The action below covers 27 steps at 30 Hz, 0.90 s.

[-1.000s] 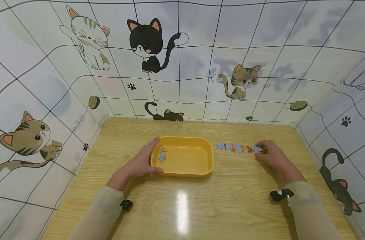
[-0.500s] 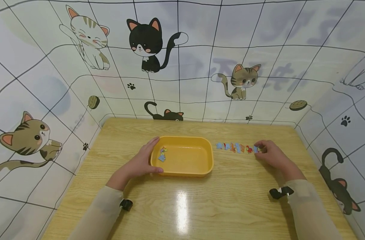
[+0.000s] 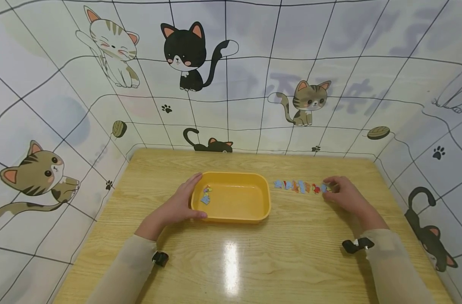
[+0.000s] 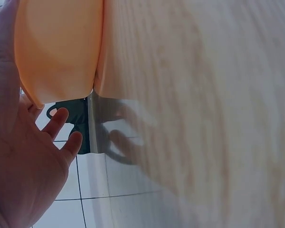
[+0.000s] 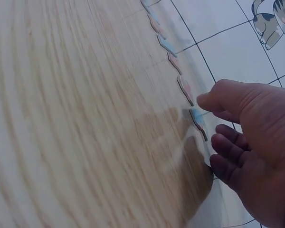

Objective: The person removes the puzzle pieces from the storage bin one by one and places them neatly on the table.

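Observation:
A yellow plastic tray (image 3: 236, 198) stands on the wooden table. My left hand (image 3: 180, 202) grips its left end, thumb on the near rim and fingers along the far corner; in the left wrist view this hand (image 4: 26, 156) shows spread fingers by the wall. A few small coloured puzzle pieces (image 3: 206, 198) lie inside at the left. Right of the tray runs a row of flat pieces (image 3: 297, 187) in blue, orange and red. At the row's right end, my right hand (image 3: 342, 192) holds a blue puzzle piece (image 3: 324, 188) between thumb and fingers, low at the tabletop.
The light wood table (image 3: 276, 257) meets a cat-print curtain (image 3: 246, 114) at the back and sides. A red piece (image 3: 316, 189) lies just left of the right hand's fingertips. Black wrist devices (image 3: 160, 259) sit at the cuffs.
The blue piece at the row's right end has shifted very slightly under the right fingertips. The left hand and tray stay where they were.

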Available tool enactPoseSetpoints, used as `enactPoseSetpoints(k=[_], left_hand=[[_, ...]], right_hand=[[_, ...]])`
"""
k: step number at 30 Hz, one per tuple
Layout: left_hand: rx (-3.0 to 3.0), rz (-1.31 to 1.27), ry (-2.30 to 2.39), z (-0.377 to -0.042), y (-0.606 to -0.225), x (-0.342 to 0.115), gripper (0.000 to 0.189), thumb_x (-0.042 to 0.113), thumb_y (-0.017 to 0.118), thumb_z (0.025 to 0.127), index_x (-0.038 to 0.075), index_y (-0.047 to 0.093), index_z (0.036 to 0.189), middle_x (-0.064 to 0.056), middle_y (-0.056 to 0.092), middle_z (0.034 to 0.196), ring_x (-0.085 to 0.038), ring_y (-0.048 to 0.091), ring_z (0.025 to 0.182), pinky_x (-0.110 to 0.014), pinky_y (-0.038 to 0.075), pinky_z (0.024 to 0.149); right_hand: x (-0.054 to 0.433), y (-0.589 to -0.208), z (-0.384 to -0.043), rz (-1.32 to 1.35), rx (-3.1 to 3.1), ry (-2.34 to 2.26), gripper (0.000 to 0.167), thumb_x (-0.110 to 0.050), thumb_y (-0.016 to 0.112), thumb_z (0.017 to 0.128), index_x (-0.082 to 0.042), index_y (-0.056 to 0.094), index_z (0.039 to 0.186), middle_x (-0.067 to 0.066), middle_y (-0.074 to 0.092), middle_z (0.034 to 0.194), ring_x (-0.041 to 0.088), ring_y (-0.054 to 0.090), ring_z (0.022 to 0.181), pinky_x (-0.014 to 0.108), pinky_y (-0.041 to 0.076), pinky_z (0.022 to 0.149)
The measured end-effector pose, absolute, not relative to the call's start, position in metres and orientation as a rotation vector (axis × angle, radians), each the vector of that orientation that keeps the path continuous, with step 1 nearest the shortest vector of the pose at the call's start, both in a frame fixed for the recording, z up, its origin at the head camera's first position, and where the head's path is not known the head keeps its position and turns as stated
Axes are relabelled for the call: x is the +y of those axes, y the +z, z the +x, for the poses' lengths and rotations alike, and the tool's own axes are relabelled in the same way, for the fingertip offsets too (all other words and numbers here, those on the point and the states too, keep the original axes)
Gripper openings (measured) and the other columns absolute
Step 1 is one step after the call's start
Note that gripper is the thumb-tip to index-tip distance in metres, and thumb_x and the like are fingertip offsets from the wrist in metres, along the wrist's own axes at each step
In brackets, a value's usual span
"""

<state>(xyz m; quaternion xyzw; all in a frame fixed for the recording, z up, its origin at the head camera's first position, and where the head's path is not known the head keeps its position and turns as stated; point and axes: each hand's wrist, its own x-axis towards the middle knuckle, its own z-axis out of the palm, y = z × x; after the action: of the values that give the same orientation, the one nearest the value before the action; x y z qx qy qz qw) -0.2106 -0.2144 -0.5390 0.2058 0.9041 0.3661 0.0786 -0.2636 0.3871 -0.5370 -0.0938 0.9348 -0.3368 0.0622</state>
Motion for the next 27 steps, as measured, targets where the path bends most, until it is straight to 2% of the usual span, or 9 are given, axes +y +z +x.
enactPoseSetpoints(k=[6,12,16,22,27], left_hand=[[2.707,0.613,1.093,-0.212,-0.539,-0.215,0.139,0.056,0.100,0.078,0.027,0.010,0.180,0.005,0.008,0.186,-0.034,0.015,0.168,-0.064,0.022,0.132],[2.696,0.605,1.100,-0.211,-0.537,-0.214,0.139,0.054,0.101,0.078,0.026,0.011,0.180,0.005,0.008,0.186,-0.034,0.014,0.168,-0.064,0.022,0.132],[2.696,0.602,1.105,-0.210,-0.537,-0.214,0.139,0.052,0.101,0.078,0.026,0.011,0.180,0.004,0.009,0.186,-0.034,0.014,0.168,-0.064,0.021,0.132],[2.696,0.616,1.115,-0.211,-0.538,-0.213,0.139,0.054,0.101,0.077,0.024,0.012,0.180,0.003,0.010,0.186,-0.035,0.014,0.168,-0.064,0.022,0.132],[2.693,0.617,1.124,-0.210,-0.537,-0.213,0.139,0.053,0.101,0.077,0.023,0.013,0.180,0.003,0.010,0.186,-0.035,0.014,0.168,-0.065,0.022,0.132]], right_hand=[[0.372,-0.530,-0.258,-0.322,2.909,-1.107,0.040,-0.017,0.072,0.110,0.007,0.064,0.141,0.026,0.058,0.128,0.033,0.059,0.103,0.033,0.052,0.074],[0.346,-0.517,-0.254,-0.494,3.001,-1.219,0.029,-0.014,0.072,0.109,0.003,0.069,0.133,0.018,0.062,0.118,0.021,0.058,0.088,0.027,0.049,0.068],[0.321,-0.502,-0.251,-0.606,2.987,-1.264,0.024,-0.011,0.072,0.109,-0.002,0.071,0.131,0.016,0.061,0.118,0.021,0.057,0.084,0.026,0.049,0.067],[0.284,-0.487,-0.249,-0.756,2.977,-1.203,0.023,-0.008,0.074,0.107,-0.005,0.071,0.130,0.011,0.062,0.115,0.021,0.055,0.089,0.029,0.051,0.073],[0.257,-0.479,-0.248,-0.926,2.933,-1.198,0.027,-0.005,0.078,0.103,-0.005,0.070,0.129,0.007,0.063,0.114,0.023,0.057,0.091,0.040,0.055,0.075]])
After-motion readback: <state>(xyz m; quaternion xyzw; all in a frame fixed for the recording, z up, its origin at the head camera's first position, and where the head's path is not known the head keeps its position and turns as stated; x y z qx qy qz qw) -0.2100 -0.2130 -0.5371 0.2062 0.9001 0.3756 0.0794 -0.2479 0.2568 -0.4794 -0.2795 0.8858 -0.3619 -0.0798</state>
